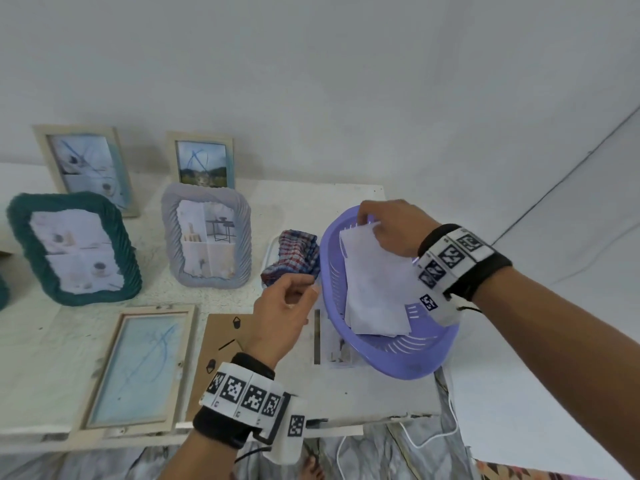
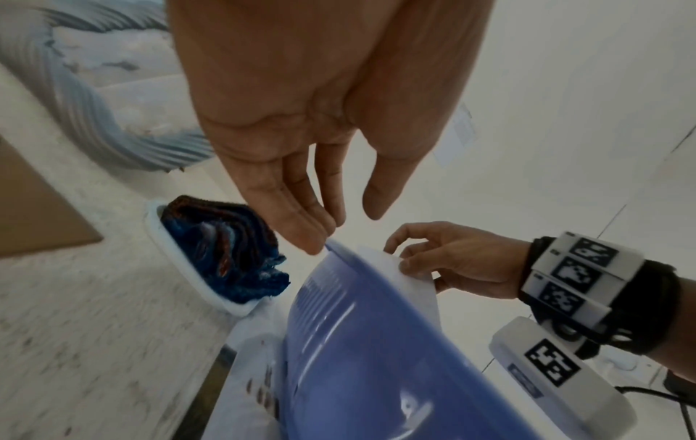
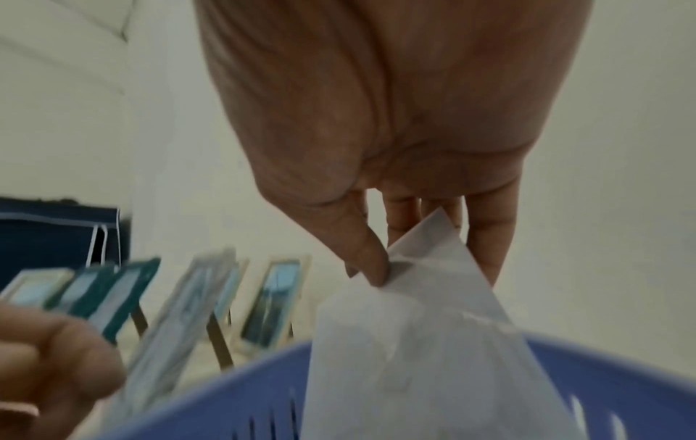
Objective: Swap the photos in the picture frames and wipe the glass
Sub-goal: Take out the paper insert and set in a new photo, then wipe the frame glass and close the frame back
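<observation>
A purple slotted basket [image 1: 408,370] stands tilted on the right of the white table and holds several white sheets [image 1: 374,289]. My right hand [image 1: 370,223] pinches the top corner of the sheets between thumb and fingers; the right wrist view shows the pinch [image 3: 380,277] on the paper [image 3: 414,342]. My left hand [image 1: 304,292] hovers at the basket's left rim with loose fingers and holds nothing; its fingertips [image 2: 312,241] reach the rim [image 2: 339,250]. A beige frame [image 1: 138,368] lies flat beside its brown backing board [image 1: 221,341]. A printed photo [image 1: 332,341] lies partly under the basket.
A teal frame [image 1: 72,251] and a grey ribbed frame [image 1: 207,237] stand at the left, with two beige frames [image 1: 86,168] [image 1: 202,161] behind them against the wall. A folded plaid cloth [image 1: 294,254] sits in a white dish beside the basket. Cables hang past the table's front edge.
</observation>
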A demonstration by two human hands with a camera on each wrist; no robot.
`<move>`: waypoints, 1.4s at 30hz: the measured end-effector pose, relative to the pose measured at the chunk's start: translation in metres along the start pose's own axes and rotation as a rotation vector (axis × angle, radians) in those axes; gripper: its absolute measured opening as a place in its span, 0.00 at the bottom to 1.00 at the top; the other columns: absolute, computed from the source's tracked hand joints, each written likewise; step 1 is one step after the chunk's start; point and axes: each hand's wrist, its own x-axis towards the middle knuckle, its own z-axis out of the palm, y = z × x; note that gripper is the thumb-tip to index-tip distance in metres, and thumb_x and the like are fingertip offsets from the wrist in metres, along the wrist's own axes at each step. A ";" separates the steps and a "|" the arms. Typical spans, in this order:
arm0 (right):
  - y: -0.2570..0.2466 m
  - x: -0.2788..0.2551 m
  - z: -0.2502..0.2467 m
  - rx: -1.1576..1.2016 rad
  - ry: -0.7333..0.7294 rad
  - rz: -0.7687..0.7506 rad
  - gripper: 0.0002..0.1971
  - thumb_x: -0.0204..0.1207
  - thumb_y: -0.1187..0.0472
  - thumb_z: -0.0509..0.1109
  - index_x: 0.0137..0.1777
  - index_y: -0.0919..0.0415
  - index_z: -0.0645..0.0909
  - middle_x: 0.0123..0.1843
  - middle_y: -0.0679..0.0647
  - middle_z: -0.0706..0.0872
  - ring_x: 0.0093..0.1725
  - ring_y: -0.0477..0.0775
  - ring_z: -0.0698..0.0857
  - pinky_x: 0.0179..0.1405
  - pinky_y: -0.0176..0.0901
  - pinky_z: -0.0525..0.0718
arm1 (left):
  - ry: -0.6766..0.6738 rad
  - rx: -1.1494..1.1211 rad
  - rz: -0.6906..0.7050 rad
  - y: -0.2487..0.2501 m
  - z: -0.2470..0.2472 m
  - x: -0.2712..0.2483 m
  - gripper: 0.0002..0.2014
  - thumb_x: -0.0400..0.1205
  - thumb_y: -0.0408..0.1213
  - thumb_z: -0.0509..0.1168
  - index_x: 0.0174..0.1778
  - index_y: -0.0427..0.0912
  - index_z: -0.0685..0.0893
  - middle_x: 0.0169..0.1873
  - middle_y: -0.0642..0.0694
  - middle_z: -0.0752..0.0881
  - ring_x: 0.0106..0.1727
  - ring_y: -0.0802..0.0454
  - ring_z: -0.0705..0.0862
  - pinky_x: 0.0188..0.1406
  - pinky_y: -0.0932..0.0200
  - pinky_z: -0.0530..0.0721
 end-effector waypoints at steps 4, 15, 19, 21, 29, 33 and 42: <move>-0.019 -0.035 -0.028 0.150 0.268 -0.110 0.15 0.76 0.70 0.58 0.56 0.54 0.80 0.44 0.53 0.84 0.43 0.59 0.81 0.43 0.48 0.79 | 0.037 0.003 0.139 0.019 -0.020 -0.003 0.09 0.82 0.37 0.70 0.58 0.44 0.86 0.50 0.52 0.89 0.51 0.56 0.87 0.51 0.46 0.89; -0.146 -0.066 0.014 0.729 0.416 -0.161 0.16 0.79 0.62 0.71 0.64 0.48 0.78 0.46 0.46 0.83 0.41 0.44 0.83 0.41 0.29 0.81 | -0.027 -0.184 0.192 0.030 -0.128 -0.020 0.08 0.79 0.35 0.73 0.53 0.38 0.88 0.47 0.43 0.93 0.48 0.44 0.91 0.49 0.46 0.89; -0.186 -0.058 0.068 1.155 0.174 0.122 0.14 0.79 0.62 0.71 0.64 0.59 0.77 0.48 0.61 0.87 0.38 0.52 0.88 0.38 0.56 0.90 | 0.077 -0.237 0.084 0.006 -0.179 -0.027 0.06 0.80 0.29 0.71 0.52 0.35 0.87 0.44 0.42 0.93 0.42 0.53 0.90 0.36 0.58 0.87; -0.207 -0.058 0.096 1.260 0.040 0.134 0.06 0.81 0.65 0.69 0.56 0.65 0.80 0.45 0.61 0.89 0.38 0.54 0.88 0.37 0.57 0.88 | 0.090 -0.224 0.021 -0.009 -0.200 -0.030 0.07 0.79 0.29 0.71 0.52 0.34 0.86 0.43 0.42 0.93 0.42 0.52 0.90 0.37 0.55 0.88; -0.253 -0.064 0.165 1.235 -0.017 0.161 0.05 0.82 0.68 0.66 0.53 0.68 0.82 0.46 0.60 0.91 0.42 0.51 0.89 0.38 0.45 0.88 | 0.141 0.222 -0.022 -0.072 -0.279 -0.034 0.02 0.80 0.39 0.72 0.48 0.49 0.89 0.43 0.57 0.90 0.46 0.57 0.88 0.45 0.54 0.88; -0.260 -0.064 0.187 1.042 -0.047 0.225 0.03 0.80 0.61 0.69 0.48 0.60 0.83 0.43 0.54 0.92 0.44 0.55 0.90 0.51 0.60 0.88 | 0.124 0.388 -0.047 -0.095 -0.302 -0.036 0.07 0.79 0.40 0.73 0.52 0.49 0.87 0.43 0.55 0.88 0.43 0.60 0.86 0.45 0.62 0.83; -0.288 -0.060 0.197 0.594 0.057 0.316 0.08 0.77 0.48 0.69 0.52 0.48 0.78 0.33 0.45 0.82 0.34 0.42 0.81 0.32 0.37 0.79 | 0.025 0.485 0.194 -0.122 -0.301 -0.050 0.17 0.80 0.49 0.69 0.65 0.55 0.82 0.52 0.62 0.83 0.57 0.64 0.76 0.57 0.64 0.75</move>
